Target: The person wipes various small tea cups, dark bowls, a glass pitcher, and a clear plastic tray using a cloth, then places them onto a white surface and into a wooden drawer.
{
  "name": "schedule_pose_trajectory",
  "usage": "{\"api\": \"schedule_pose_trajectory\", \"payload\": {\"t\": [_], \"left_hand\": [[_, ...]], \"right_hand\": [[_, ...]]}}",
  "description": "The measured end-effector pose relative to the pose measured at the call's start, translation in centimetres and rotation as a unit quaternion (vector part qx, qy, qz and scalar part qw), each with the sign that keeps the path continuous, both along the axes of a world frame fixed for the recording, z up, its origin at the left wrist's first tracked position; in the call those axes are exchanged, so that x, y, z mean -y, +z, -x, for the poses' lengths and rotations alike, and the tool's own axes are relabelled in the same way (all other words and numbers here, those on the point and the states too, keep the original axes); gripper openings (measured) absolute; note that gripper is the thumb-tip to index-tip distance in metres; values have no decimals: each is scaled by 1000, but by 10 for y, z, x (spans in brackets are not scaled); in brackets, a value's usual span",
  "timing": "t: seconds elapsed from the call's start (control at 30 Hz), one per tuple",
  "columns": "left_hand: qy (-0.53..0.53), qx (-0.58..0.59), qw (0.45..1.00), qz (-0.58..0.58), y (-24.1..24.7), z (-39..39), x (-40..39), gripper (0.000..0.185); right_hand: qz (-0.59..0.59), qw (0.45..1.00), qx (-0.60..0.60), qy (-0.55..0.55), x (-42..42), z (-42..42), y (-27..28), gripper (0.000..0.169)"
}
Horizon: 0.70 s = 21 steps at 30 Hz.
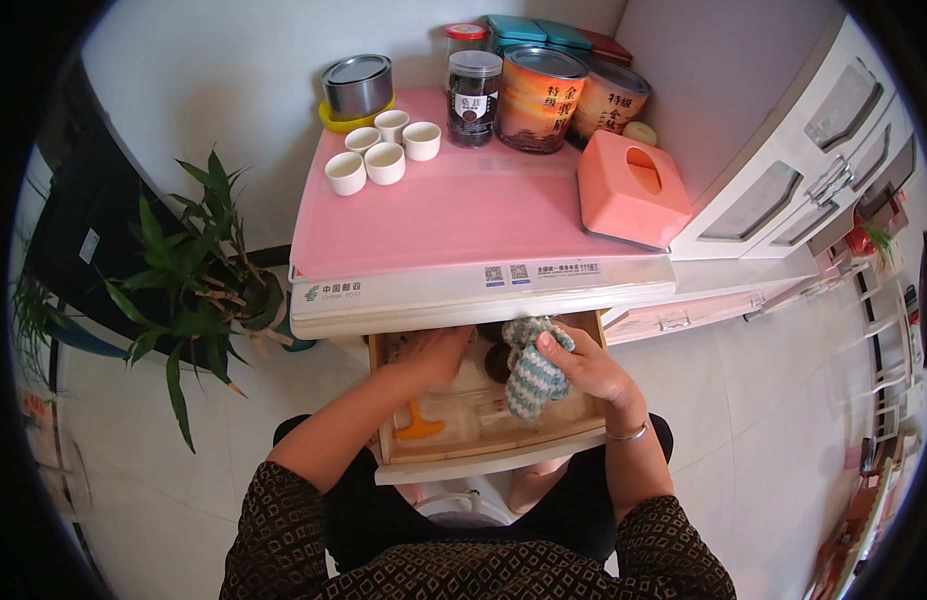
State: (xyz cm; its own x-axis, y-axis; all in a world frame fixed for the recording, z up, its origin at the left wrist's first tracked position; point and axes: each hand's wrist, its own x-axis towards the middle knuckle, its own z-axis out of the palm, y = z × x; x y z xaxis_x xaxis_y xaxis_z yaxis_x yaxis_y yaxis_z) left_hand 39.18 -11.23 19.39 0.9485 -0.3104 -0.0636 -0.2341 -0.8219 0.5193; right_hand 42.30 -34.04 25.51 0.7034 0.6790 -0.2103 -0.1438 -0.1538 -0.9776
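Below the pink-covered top, a wooden drawer [501, 444] is pulled out over my lap. My right hand [583, 362] grips a green-and-white striped knitted item [537, 382] above the drawer's right part. Reaching into the drawer's back left is my left hand [436, 358], blurred, its fingers partly hidden under the cabinet edge; whether it holds anything cannot be told. An orange plastic object [418, 426] lies at the drawer's front left. A dark round object [498, 363] sits beside the knitted item, and a clear container [501, 416] lies near the front.
On the pink top [448, 217] stand several white cups [385, 163], a metal tin [357, 84], a dark-filled jar [474, 97], large orange tins [542, 101] and a coral tissue box [634, 187]. A potted plant [201, 277] is at left, a white cabinet [778, 180] at right.
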Motion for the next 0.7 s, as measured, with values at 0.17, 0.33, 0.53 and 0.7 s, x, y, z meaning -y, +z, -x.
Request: {"api": "schedule_pose_trajectory", "payload": {"t": [0.17,0.33,0.53,0.7], "left_hand": [[152,-218,818,509,19,38,15,43],[152,-182,802,548,22,56,22,44],[146,-278,773,551,44,62,18,49],[160,-358,733,556,44,59,9,51]], "right_hand": [[63,928,357,-88,-27,25,-13,44],[38,856,508,-87,-56,53,-21,43],[-12,838,546,-21,-54,53,-13,37],[0,818,576,3,-53,54,2,35]]}}
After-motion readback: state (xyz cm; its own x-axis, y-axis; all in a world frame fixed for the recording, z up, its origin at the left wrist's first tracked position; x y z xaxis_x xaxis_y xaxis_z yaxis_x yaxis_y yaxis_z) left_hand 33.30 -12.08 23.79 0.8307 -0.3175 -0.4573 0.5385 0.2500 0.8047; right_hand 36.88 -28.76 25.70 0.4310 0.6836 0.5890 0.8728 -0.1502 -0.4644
